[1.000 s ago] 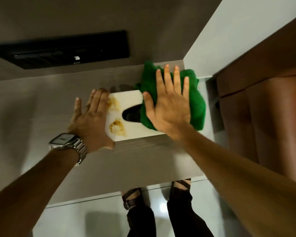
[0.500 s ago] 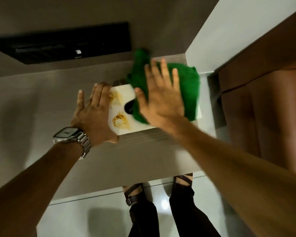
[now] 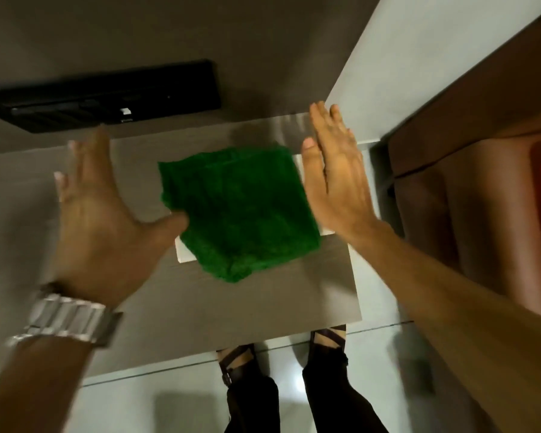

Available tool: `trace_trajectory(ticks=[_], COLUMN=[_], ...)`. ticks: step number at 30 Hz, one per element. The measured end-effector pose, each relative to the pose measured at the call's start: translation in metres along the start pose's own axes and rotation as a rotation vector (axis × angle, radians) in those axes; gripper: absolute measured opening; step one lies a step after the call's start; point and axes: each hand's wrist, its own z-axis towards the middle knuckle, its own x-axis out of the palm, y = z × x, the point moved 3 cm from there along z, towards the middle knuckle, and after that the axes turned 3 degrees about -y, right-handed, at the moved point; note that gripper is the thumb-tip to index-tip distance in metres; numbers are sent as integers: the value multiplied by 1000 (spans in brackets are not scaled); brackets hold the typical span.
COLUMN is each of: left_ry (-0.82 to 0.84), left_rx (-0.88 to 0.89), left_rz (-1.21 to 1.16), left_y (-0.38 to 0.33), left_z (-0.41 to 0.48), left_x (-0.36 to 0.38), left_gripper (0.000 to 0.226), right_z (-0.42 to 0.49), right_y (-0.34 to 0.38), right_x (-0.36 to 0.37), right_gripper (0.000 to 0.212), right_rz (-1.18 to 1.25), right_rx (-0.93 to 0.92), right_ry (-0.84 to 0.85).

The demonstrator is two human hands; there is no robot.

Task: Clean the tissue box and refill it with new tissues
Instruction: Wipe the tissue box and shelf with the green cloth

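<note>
A green cloth (image 3: 238,210) lies spread over the white tissue box (image 3: 183,256), which stands on the grey wooden table (image 3: 263,301). Only the box's near left corner and a strip along its right edge show; its top and slot are hidden. My left hand (image 3: 97,210) hovers left of the box, fingers spread, its thumb reaching the cloth's left edge. My right hand (image 3: 334,179) is flat and open just right of the cloth, at the box's right edge. Neither hand grips anything.
A black flat device (image 3: 107,98) lies at the back left of the table. A white wall (image 3: 434,57) and brown wooden furniture (image 3: 481,151) stand to the right. My feet (image 3: 241,360) show below the table's near edge.
My right hand has left the cloth and moved to the right, leaving the cloth draped over the whole box. My left hand has come off the box and spread its fingers.
</note>
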Motion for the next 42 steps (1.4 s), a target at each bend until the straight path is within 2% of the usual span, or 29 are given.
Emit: trace_trajectory(ticks=[1,2,3,6,8,11,14,17,18,20,22,24,25,27,29,30,33,36,38,41,42], left_ry=[-97,-110,-58,200,225,164,152,77,81,139,227,277,254,151,69,70,164,261,241,75,48], left_rx=[17,42,77,80,111,196,139,56,100,299,494,554,513,319,154,148,405,588,497,97,20], left_rz=[-22,-3,56,303,423,448,481,489,487,482,500,526,527,500,462,442,444,467,472,431,415], left_y=[-21,-44,-67,-110,-97,-60,-26,-47,-60,-74,-57,-27,-16,-17,-44,-61,-78,-41,-18,-32,-50], left_z=[-6,-13,-17,-32,-32,-34,-25,-5,-2,-7,-22,-28,-26,-12,3,6,-5,-30,-28,5,15], left_x=[7,23,46,115,134,122,103,112,120,130,121,103,96,94,109,118,134,112,97,101,111], left_gripper=[100,87,81,87,87,80,79,80,79,75,72,71,71,73,76,76,71,68,69,71,72], right_z=[7,9,9,6,7,8,7,7,8,10,8,8,7,7,8,8,8,7,8,8,9], right_y=[-9,-16,-21,-32,-35,-33,-27,-24,-23,-25,-24,-22,-21,-21,-22,-23,-24,-22,-21,-22,-23], right_x=[3,8,13,22,25,26,24,28,29,29,29,28,29,29,32,33,32,29,29,30,31], right_gripper=[53,52,52,51,52,54,58,65,67,66,65,66,67,69,69,69,67,67,69,72,72], right_rz=[-16,-20,-16,22,26,-22,-148,-297,-326,-359,-368,-379,-383,-398,-401,-402,-399,-373,-374,-382,-381], right_rx=[18,23,20,13,0,-35,-67,-88,-95,-104,-108,-118,-119,-117,-112,-108,-105,-118,-119,-121,-123], right_ry=[3,19,32,-32,-40,25,74,119,128,125,126,113,110,105,103,105,112,115,118,122,124])
